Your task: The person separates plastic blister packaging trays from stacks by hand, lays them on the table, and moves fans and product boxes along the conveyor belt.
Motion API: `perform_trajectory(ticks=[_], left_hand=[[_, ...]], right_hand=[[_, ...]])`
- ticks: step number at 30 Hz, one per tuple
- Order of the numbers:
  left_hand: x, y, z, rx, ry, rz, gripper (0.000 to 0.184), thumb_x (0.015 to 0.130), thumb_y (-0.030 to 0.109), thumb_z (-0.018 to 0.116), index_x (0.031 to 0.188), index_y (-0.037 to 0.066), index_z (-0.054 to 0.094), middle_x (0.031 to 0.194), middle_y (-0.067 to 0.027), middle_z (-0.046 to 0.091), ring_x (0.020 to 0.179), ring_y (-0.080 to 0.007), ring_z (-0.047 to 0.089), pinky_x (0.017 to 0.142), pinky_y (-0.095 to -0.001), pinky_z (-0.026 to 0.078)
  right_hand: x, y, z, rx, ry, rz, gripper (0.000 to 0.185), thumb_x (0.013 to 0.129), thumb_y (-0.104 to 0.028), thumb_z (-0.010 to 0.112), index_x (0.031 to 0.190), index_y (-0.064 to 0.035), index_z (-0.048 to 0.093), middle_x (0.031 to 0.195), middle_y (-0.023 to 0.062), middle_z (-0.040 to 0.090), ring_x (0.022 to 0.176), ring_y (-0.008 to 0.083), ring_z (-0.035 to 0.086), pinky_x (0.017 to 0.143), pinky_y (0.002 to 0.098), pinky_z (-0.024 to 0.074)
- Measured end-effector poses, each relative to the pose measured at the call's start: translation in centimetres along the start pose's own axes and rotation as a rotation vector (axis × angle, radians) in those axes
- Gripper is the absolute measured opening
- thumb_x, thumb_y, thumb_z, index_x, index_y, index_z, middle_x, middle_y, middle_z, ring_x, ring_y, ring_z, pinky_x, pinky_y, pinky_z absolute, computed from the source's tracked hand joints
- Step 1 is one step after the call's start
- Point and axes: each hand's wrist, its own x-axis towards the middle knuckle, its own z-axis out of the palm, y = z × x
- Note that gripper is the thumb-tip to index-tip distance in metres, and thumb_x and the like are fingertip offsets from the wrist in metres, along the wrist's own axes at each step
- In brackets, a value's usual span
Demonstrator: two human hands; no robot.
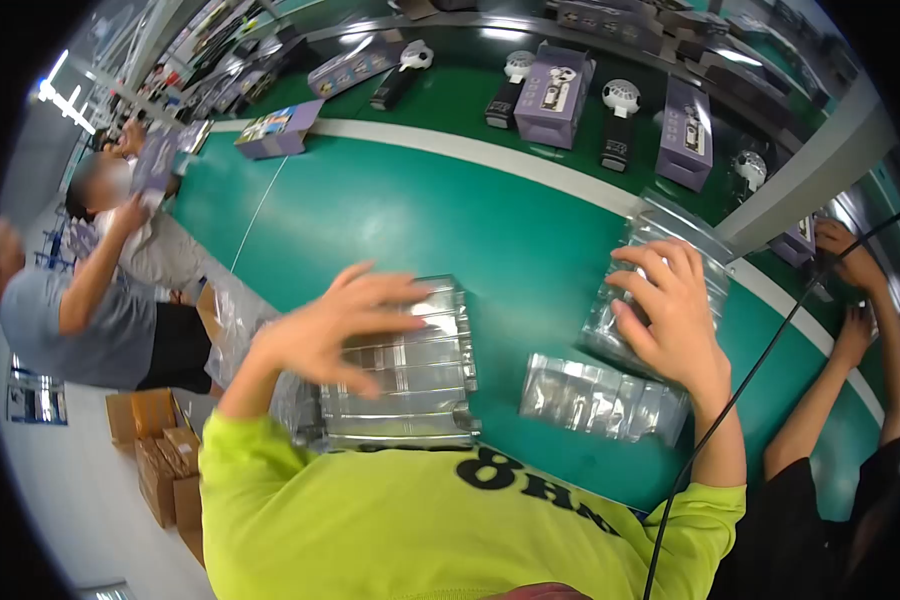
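Observation:
My left hand [342, 325] has its fingers spread over a clear plastic tray [410, 390] with several ridged compartments, near my body. Whether the fingertips touch it, I cannot tell. On the right, my right hand [670, 315] lies over a second pile of clear plastic trays [605, 325], its fingers bent and apart. Part of that pile is hidden beneath the palm. Just below it, a smaller clear plastic tray [595, 398] rests on the green table [370, 210].
Beyond the table's pale edge [490, 155], a dark green conveyor carries purple boxes [555, 95] and handheld fans [620, 120]. An opened box [278, 130] sits at the far left. A grey post [810, 150] and black cable [760, 360] cross the right. Co-workers [80, 320] stand on both sides.

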Motion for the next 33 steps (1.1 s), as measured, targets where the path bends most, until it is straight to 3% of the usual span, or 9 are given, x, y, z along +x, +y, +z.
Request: perform_trajectory(ticks=[5,9,12,17,20,24,26,27,33], left_hand=[[-14.1,-3.1,5.2,-0.13,0.26,-0.529,0.094,0.06,0.029,0.078,0.148,0.016,0.045,0.157,-0.0107,0.037,0.147,-0.0323,0.029,0.116,-0.0583,0.021],[-13.5,-1.9,11.0,0.337,0.651,-0.423,0.082,0.062,0.018,0.076,0.141,0.014,0.053,0.16,-0.0113,0.03,0.148,-0.0317,0.028,0.116,-0.0543,0.022],[-10.3,-2.5,10.5,0.501,0.669,-0.252,0.061,0.066,0.01,0.074,0.126,0.01,0.065,0.149,-0.0122,0.048,0.138,-0.0323,0.044,0.113,-0.0502,0.03],[-5.6,-7.0,5.9,0.462,0.737,-0.042,0.023,0.088,0.017,0.066,0.107,0.007,0.074,0.101,-0.0065,0.075,0.106,-0.0292,0.069,0.097,-0.0392,0.048],[-4.5,-12.1,3.3,-0.236,0.563,-0.29,0.034,0.088,0.017,0.066,0.119,0.003,0.065,0.117,-0.0126,0.067,0.115,-0.0293,0.062,0.099,-0.0383,0.046],[-0.9,-20.8,7.9,-0.62,0.245,-0.646,0.051,0.084,0.016,0.066,0.13,-0.001,0.055,0.13,-0.018,0.058,0.119,-0.0298,0.055,0.103,-0.0393,0.043],[4.9,-18.8,8.7,-0.673,0.265,-0.461,0.06,0.082,0.016,0.066,0.136,-0.003,0.049,0.136,-0.0208,0.053,0.121,-0.03,0.052,0.105,-0.0397,0.041],[8.7,-14.7,7.6,-0.701,0.343,-0.272,0.049,0.08,0.01,0.064,0.126,-0.005,0.057,0.124,-0.0211,0.062,0.113,-0.0289,0.057,0.1,-0.039,0.044],[18.9,-11.0,6.4,-0.106,0.154,-0.21,0.032,0.068,0.008,0.067,0.096,-0.005,0.065,0.094,-0.0249,0.068,0.085,-0.0394,0.064,0.078,-0.0441,0.051]], right_hand=[[2.1,-1.0,1.1,-0.048,-0.016,0.072,0.022,0.078,-0.012,0.064,0.099,-0.0059,0.064,0.123,0.0048,0.061,0.119,0.0295,0.051,0.112,0.0473,0.0298],[2.8,-0.2,0.9,-0.007,-0.161,0.097,0.031,0.082,-0.02,0.063,0.111,-0.0083,0.064,0.133,0.0067,0.056,0.131,0.0326,0.045,0.117,0.0529,0.0231],[2.1,0.3,1.0,-0.16,-0.127,0.24,0.038,0.085,-0.025,0.061,0.12,-0.0108,0.061,0.139,0.0072,0.051,0.133,0.0336,0.042,0.116,0.0558,0.0231],[2.6,0.1,2.3,-0.32,-0.085,0.331,0.049,0.089,-0.035,0.058,0.134,-0.0176,0.054,0.148,0.0075,0.043,0.138,0.0361,0.036,0.112,0.0643,0.0235],[1.7,0.1,1.9,-0.344,-0.106,0.337,0.053,0.091,-0.039,0.055,0.141,-0.0201,0.05,0.152,0.0069,0.04,0.142,0.0359,0.031,0.112,0.0667,0.0229],[0.8,0.3,1.5,-0.358,-0.095,0.331,0.055,0.092,-0.037,0.053,0.143,-0.0182,0.047,0.152,0.0062,0.04,0.144,0.0335,0.031,0.114,0.0636,0.0215],[0.3,0.6,1.6,-0.341,-0.059,0.335,0.057,0.093,-0.037,0.052,0.145,-0.0166,0.044,0.152,0.006,0.041,0.143,0.0322,0.033,0.114,0.0635,0.0208],[0.2,0.7,1.7,-0.361,-0.049,0.355,0.057,0.093,-0.037,0.052,0.145,-0.0166,0.044,0.152,0.006,0.041,0.143,0.0322,0.033,0.114,0.0635,0.0208],[-1.5,1.5,1.3,-0.306,-0.02,0.382,0.056,0.093,-0.037,0.052,0.143,-0.014,0.045,0.151,0.006,0.042,0.143,0.031,0.033,0.115,0.0635,0.02]])
